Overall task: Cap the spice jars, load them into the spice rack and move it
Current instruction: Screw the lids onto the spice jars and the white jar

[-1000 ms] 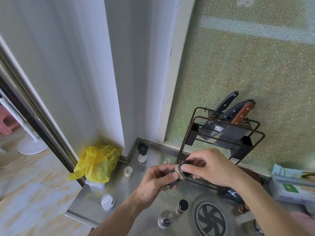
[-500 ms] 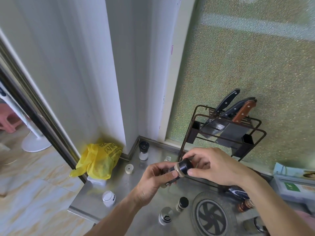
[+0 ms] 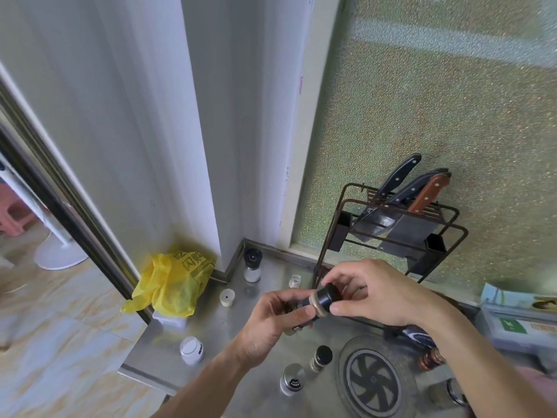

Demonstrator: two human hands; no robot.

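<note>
Between both hands point(image 3: 325, 303), a dark spice jar point(image 3: 301, 306), black-capped point(image 3: 327, 296).

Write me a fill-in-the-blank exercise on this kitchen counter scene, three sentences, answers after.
1. The left hand grips a spice jar while the right hand holds its ____ cap.
2. The bag at the counter's left corner is ____.
3. The wire rack behind the hands holds ____ with dark and wooden handles.

Answers: black; yellow; knives

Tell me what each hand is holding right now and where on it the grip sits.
The left hand grips the dark spice jar around its body; the right hand pinches the jar's black cap at its end.
</note>
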